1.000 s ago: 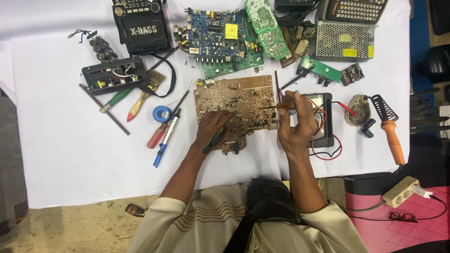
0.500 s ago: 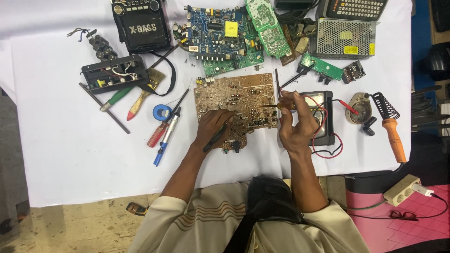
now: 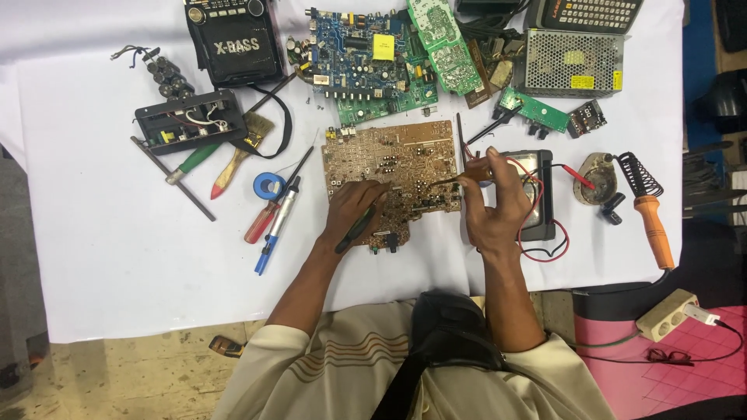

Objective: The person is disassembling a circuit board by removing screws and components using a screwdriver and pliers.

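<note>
Head camera, looking straight down at a white-covered table (image 3: 101, 257). At centre frame lies a brown circuit board (image 3: 393, 167), roughly square with a stepped lower edge, its surface crowded with small components and solder points. My left hand (image 3: 354, 210) rests on the board's lower left part, fingers closed around a dark probe (image 3: 359, 227) with a green band. My right hand (image 3: 490, 206) sits just off the board's right edge, thumb and fingers pinching a thin probe (image 3: 445, 181) whose tip touches the board near its right side. Under that hand lies a black multimeter (image 3: 537, 194), red and black leads looping around it.

Room is tight above: a blue circuit board (image 3: 366, 66) and a green circuit board (image 3: 440, 43) sit just beyond the brown board's top edge. Left of it lie a red screwdriver (image 3: 261, 222), a blue pen-like tool (image 3: 276, 225) and a blue tape roll (image 3: 268, 185), with open white cloth at lower left. At the right, an orange-handled soldering iron (image 3: 650, 218) rests near the table edge.

Compared with half a second ago, both hands keep their grips in nearly the same spots, and the board has not shifted.
</note>
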